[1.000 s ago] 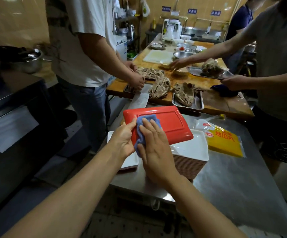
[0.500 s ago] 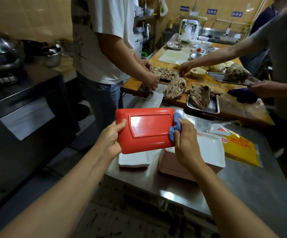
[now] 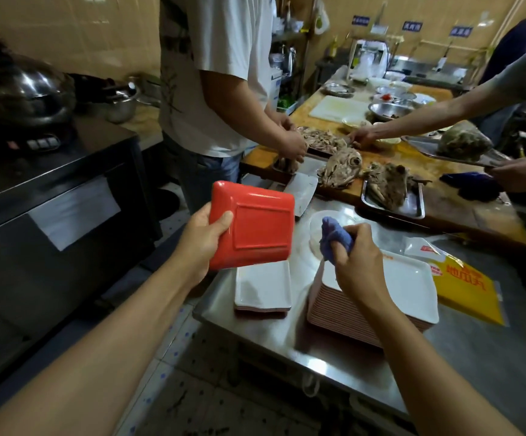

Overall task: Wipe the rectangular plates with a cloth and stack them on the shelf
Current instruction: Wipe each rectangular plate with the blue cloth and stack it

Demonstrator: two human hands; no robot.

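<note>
Cloth (image 3: pixel 334 236) now off the plate (image 3: pixel 257 226); our left hand (image 3: pixel 200 243) grips plate alone, right hand (image 3: pixel 357 265) clutches cloth: wiped, ready for stacking.

We note a glossy red plate (image 3: pixel 255 226) at centre and a blue cloth (image 3: pixel 334 236) at its 3 o'clock. White-faced plates (image 3: pixel 409 284) with pinkish edges stack at 4 o'clock. A yellow packet (image 3: pixel 466 287) with red print lies further right. The steel table (image 3: pixel 491 350) is grey; the wall tiles (image 3: pixel 98 33) at 11 o'clock are beige.
</note>
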